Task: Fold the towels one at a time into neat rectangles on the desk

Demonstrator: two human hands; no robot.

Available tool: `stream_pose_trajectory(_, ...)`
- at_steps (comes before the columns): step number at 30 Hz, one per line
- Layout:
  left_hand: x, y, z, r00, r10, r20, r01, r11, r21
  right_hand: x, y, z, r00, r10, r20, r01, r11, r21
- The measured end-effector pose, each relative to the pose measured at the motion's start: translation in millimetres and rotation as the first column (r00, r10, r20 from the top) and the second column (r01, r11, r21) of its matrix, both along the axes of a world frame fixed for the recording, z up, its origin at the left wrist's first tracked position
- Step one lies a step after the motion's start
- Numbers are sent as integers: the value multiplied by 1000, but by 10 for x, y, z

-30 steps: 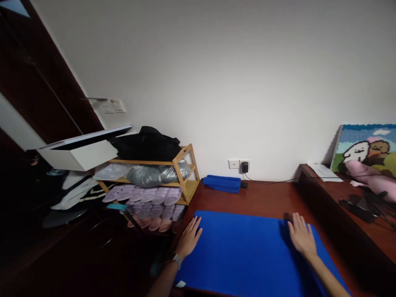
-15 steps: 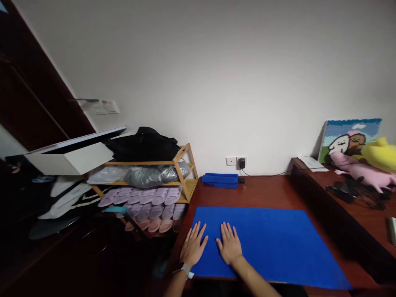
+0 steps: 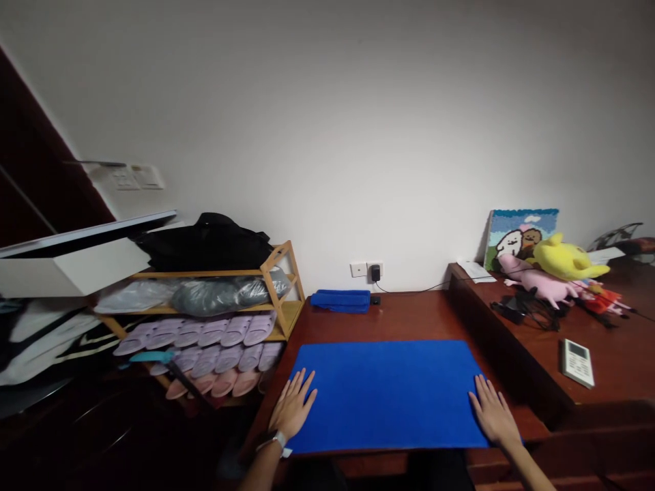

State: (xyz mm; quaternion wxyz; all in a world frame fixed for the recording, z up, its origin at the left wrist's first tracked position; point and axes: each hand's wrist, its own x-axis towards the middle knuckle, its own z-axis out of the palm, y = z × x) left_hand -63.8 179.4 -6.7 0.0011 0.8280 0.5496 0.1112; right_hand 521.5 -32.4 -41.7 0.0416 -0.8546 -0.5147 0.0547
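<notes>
A blue cloth (image 3: 389, 395) lies flat and spread out on the reddish-brown desk (image 3: 409, 317). My left hand (image 3: 293, 406) rests palm down on the cloth's left edge, fingers spread, with a watch on the wrist. At the right edge of the cloth my right hand (image 3: 495, 412) lies palm down, fingers apart, holding nothing. Behind the cloth, near the wall, sits a folded blue cloth (image 3: 340, 301).
A wooden rack (image 3: 294, 317) with slippers (image 3: 212, 332) and a black bag (image 3: 207, 243) stands left. On the raised right surface are a yellow plush (image 3: 565, 259), a pink plush (image 3: 537, 281), cables (image 3: 537, 314) and a white device (image 3: 577, 363).
My right hand has moved from the left part of the cloth to its right edge. My left hand stays at the left edge. The view has turned to the right.
</notes>
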Motion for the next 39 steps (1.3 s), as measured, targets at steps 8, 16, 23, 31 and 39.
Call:
stream_pose_trajectory(8, -10, 35, -5, 999, 17, -49, -19, 999, -33, -24, 29, -31, 999, 5, -39, -3, 998, 65)
stream_pose_trajectory(16, 14, -35, 55, 1000, 14, -25, -15, 999, -39, 17, 16, -88, 1000, -3, 2, 3, 1000, 6)
stream_pose_trajectory(23, 13, -72, -7, 1000, 4, 27, -4, 1000, 9, 95, 17, -115, 999, -38, -2, 38, 999, -34)
stream_pose_trajectory(31, -4, -82, -23, 999, -3, 49, 3, 1000, 10, -1254, 753, 429, 993, 119, 25, -121, 990, 75)
stream_pose_trajectory(39, -41, -80, -24, 1000, -4, 31, 4, 1000, 22, -3079, 1879, 794, 831, 500, -243, -483, 866, 128)
